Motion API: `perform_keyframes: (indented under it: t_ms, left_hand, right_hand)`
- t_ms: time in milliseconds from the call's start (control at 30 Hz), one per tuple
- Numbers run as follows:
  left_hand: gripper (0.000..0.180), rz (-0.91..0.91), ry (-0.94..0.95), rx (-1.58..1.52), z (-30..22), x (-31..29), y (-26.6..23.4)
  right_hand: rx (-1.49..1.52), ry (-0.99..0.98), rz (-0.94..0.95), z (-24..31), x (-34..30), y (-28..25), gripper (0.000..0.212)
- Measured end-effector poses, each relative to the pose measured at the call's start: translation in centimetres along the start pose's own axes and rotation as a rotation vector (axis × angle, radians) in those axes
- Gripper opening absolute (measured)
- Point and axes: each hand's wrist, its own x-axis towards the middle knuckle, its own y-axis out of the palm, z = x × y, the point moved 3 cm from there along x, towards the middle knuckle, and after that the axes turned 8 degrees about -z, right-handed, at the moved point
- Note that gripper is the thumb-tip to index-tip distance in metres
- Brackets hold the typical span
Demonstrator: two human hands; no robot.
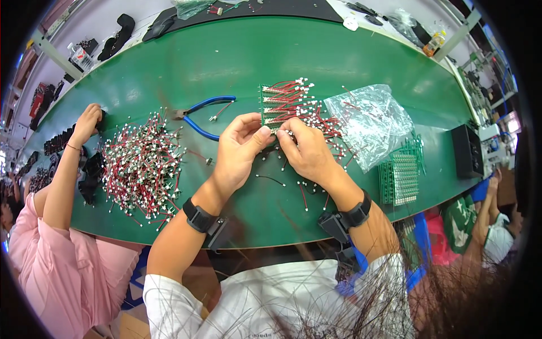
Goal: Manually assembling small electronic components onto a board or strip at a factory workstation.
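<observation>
A green circuit board panel (261, 100) stands in front of me, with rows of red-and-black connector cables (292, 93) sticking out to its right. My left hand (237, 152) is closed on the panel's near end between thumb and fingers. Close beside it, my right hand (310, 151) pinches a small white-ended connector cable against that same end; its fingertips partly cover the contact. More loose cables (333, 129) lie behind and around the right hand. To the left of my hands is a pair of blue-handled cutters (209, 102), and beyond them a large heap of connector cables (141, 169).
A clear plastic bag (370, 121) lies right of my hands, near a stack of green boards (401, 178). Farther right stands a black box (466, 151). At the left, a person in pink reaches a hand (86, 125) over black parts on the green table (254, 45).
</observation>
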Motion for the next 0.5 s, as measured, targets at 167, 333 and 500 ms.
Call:
perform_keyframes:
  t_ms: [167,333,500]
  left_hand:
    - [0.033,-0.015,-0.048,0.058,-0.4,-0.17,0.24]
    - [0.034,-0.037,-0.044,0.088,-0.37,-0.22,0.22]
    - [0.034,-0.012,0.003,0.099,-0.05,-0.24,0.19]
  right_hand:
    - [-0.041,-0.034,-0.006,-0.17,-0.01,-0.06,0.012]
    - [-0.034,-0.053,-0.018,-0.03,0.01,-0.08,0.012]
    - [-0.037,-0.031,-0.012,-0.01,-0.03,-0.21,0.012]
